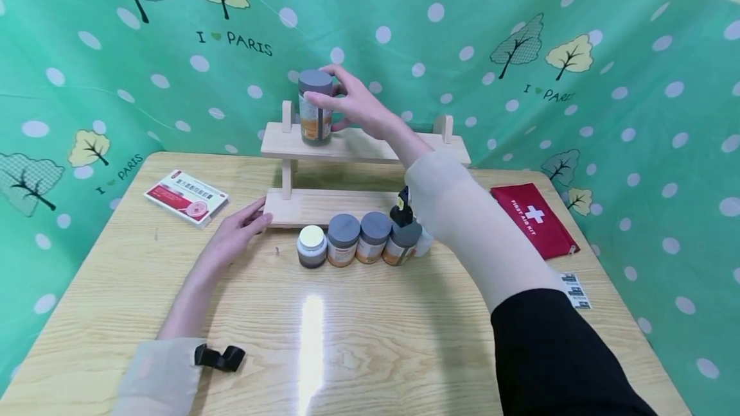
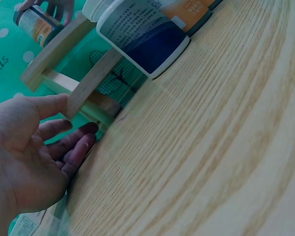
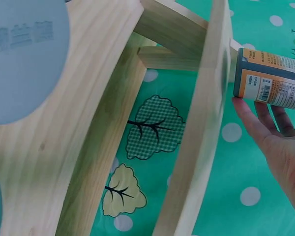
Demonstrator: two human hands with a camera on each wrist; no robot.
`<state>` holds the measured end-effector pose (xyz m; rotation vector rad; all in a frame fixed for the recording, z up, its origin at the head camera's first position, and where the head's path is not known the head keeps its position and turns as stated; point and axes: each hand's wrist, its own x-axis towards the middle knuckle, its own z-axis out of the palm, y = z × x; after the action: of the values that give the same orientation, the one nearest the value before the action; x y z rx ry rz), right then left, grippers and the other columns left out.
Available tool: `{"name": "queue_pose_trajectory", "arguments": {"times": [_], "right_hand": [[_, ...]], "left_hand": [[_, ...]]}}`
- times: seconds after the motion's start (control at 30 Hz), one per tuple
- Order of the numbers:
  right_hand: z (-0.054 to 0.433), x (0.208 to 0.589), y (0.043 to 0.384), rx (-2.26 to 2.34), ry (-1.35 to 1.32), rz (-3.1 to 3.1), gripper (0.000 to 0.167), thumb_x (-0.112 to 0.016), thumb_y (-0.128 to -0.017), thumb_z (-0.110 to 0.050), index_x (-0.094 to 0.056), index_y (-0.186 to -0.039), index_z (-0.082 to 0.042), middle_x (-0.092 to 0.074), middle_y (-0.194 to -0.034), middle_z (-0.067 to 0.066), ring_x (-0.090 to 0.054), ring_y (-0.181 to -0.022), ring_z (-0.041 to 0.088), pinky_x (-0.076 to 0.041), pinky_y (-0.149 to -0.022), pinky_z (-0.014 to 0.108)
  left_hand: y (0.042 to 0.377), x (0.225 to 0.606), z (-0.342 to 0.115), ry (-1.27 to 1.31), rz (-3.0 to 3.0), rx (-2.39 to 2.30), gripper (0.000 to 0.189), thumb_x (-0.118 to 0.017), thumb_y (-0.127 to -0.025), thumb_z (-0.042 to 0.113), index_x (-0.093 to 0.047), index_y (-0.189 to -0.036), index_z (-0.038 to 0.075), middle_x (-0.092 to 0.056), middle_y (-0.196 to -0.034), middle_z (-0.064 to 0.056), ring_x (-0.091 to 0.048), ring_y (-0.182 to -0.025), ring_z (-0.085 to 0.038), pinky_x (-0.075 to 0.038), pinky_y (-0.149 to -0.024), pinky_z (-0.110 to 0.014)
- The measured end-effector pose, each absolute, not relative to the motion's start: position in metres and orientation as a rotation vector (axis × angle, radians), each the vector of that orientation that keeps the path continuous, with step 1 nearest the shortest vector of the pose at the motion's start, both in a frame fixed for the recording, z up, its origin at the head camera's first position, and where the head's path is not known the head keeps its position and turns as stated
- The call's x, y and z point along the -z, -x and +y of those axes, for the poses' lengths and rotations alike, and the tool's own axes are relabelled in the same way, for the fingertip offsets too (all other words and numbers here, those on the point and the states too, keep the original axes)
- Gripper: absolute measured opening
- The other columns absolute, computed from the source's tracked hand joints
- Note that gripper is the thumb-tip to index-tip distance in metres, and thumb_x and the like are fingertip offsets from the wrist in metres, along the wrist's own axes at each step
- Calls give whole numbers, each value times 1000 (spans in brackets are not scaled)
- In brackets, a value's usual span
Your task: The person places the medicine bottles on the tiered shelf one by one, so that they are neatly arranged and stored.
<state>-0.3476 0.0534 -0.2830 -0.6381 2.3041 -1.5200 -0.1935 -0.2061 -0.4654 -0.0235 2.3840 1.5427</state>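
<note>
My right hand (image 1: 364, 108) grips a supplement jar (image 1: 315, 124) with a grey lid and an orange and white label. The jar is upright at the left end of the upper tier of a wooden two-tier shelf (image 1: 370, 146). Thumb and fingers lie on either side of it; in the right wrist view part of the jar (image 3: 273, 78) runs out of frame. Down at the left end of the lower tier, my left hand (image 1: 234, 233) touches the plank with loosely bent fingers. Its thumb rests against the plank's end (image 2: 78, 101) in the left wrist view.
Before the shelf stand a white-capped bottle (image 1: 312, 248), several grey-lidded jars (image 1: 343, 242) and a partly hidden white container (image 1: 424, 244). A red and white medicine box (image 1: 186, 198) lies left; a red first aid pouch (image 1: 534, 220) and a blister pack (image 1: 576, 291) lie right.
</note>
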Motion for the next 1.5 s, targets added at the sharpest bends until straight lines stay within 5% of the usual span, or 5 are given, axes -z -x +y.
{"name": "queue_pose_trajectory", "arguments": {"times": [0.97, 1.5], "right_hand": [[54, 294, 346, 1520, 663, 2274, 60, -71, -97, -30, -42, -149, -23, -51, -136, 12, -59, -120, 27, -62, -92, 49], [84, 292, 328, 1404, 623, 2332, 83, -71, -95, -44, -23, -162, -36, -46, -157, 9, -55, -136, 21, -57, -103, 44]], "left_hand": [[195, 465, -206, 36, 2391, -1524, 77, -49, -103, 60, -21, -165, 25, -41, -159, -23, -37, -146, -37, -26, -125, -60], [192, 464, -206, -1, 2436, -1533, 73, -50, -106, 53, -23, -165, 20, -49, -149, -24, -48, -136, -36, -32, -120, -53]]}}
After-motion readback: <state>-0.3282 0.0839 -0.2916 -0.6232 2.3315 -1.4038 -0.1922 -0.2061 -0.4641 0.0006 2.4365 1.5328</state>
